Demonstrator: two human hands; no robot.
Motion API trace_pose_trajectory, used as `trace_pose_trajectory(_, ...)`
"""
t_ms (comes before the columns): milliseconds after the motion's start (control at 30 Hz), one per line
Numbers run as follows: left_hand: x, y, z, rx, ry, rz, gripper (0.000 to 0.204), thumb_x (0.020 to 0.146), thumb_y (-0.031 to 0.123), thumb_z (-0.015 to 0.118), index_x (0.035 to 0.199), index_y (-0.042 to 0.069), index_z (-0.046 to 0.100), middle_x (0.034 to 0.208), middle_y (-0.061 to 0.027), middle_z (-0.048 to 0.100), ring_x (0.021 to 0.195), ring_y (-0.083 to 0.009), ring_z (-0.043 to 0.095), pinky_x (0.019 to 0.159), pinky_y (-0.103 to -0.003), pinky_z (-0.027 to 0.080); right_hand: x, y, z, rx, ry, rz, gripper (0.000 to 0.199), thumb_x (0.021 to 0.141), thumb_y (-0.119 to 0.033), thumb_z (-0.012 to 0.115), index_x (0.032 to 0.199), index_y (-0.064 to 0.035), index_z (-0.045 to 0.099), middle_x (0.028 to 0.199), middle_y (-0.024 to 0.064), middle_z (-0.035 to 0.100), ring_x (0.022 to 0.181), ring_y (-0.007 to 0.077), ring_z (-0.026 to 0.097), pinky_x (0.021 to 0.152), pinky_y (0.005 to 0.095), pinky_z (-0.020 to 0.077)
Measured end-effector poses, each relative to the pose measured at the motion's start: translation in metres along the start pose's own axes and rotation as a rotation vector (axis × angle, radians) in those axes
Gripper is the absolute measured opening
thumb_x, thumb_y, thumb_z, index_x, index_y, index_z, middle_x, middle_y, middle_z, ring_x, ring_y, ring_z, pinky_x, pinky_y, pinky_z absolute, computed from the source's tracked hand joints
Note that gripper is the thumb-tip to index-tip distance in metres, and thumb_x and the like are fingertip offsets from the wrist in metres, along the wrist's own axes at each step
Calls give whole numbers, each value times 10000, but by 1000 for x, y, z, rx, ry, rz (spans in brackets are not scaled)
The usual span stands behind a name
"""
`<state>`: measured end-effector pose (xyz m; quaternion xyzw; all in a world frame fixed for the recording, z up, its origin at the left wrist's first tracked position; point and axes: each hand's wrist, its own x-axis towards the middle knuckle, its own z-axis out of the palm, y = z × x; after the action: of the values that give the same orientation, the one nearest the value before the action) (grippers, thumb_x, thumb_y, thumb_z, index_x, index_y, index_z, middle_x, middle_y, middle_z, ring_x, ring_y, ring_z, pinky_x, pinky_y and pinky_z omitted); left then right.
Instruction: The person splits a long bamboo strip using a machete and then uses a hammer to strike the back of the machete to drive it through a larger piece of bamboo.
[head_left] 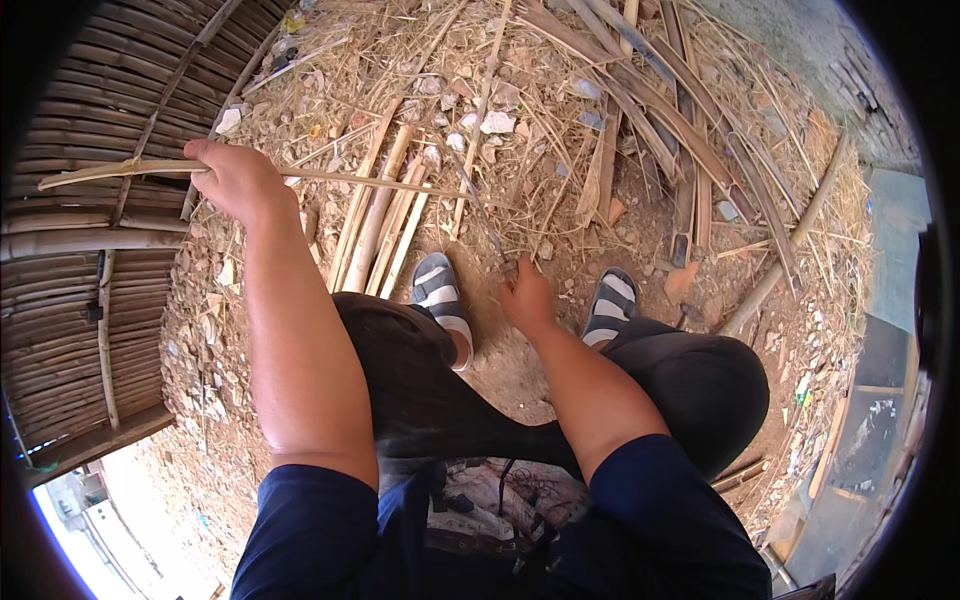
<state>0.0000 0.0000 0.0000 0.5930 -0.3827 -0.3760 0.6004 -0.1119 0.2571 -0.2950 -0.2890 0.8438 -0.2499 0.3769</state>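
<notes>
Big to small: dirt-and-litter ground (500,380), slatted bamboo wall (90,80) on the left, pile of split bamboo (684,200) ahead right, short bunch of bamboo pieces (372,235) by the left foot. Long bamboo strip (340,177) is up in front of the body, running left-right above the bunch. Left hand (237,182) is closed round it, with a length sticking out each side. Right hand (527,296) grips a thin dark tool (485,218), blade-like, crossing near the strip's right end; can't tell if they touch. Strip should be light, springy along its length, dry, not very slippery; split edges could splinter or cut. Best hold: firm mid-length, fingers off the edges and well away from the tool
</notes>
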Motion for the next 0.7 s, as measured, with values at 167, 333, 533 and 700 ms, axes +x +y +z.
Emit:
trace_pose_trajectory(167, 1, -12, 0, -17, -2, -13, 648, 1091, 479, 307, 1541, 14, 271, 1550, -223, 356, 1367, -331, 455, 1115, -464, 415, -5, 82, 30, -80, 199, 27, 466, 826, -211, 726, 1159, 75, 571, 1039, 313, 683, 1001, 470, 670, 857, 518, 531)
trace_pose_trajectory(333, 13, -17, -2, -32, 17, 43, 585, 1096, 441, 310, 1513, 31, 315, 1537, -196, 379, 1365, -321, 452, 1094, -469, 419, -1, 44, 10, -56, 62, 82, 461, 828, -203, 727, 1170, 66, 574, 1027, 296, 693, 990, 470, 672, 862, 516, 530)
trace_pose_trajectory(533, 3, -10, 0, -73, 34, -28, 596, 1092, 467, 322, 1496, 28, 334, 1464, -172, 437, 1242, -292, 511, 1056, -464, 436, -2, 24, 12, -30, 96, 6, 489, 817, -208, 740, 1187, 62, 568, 979, 280, 698, 973, 475, 674, 872, 516, 532)
trace_pose_trajectory(700, 12, -10, 0, -43, 78, 14, 642, 1077, 529, 331, 1436, 0, 391, 1284, -152, 534, 1049, -248, 556, 953, -441, 472, 4, 61, 35, -31, 115, 109, 469, 816, -227, 749, 1152, 58, 588, 946, 274, 701, 943, 483, 675, 861, 516, 534)
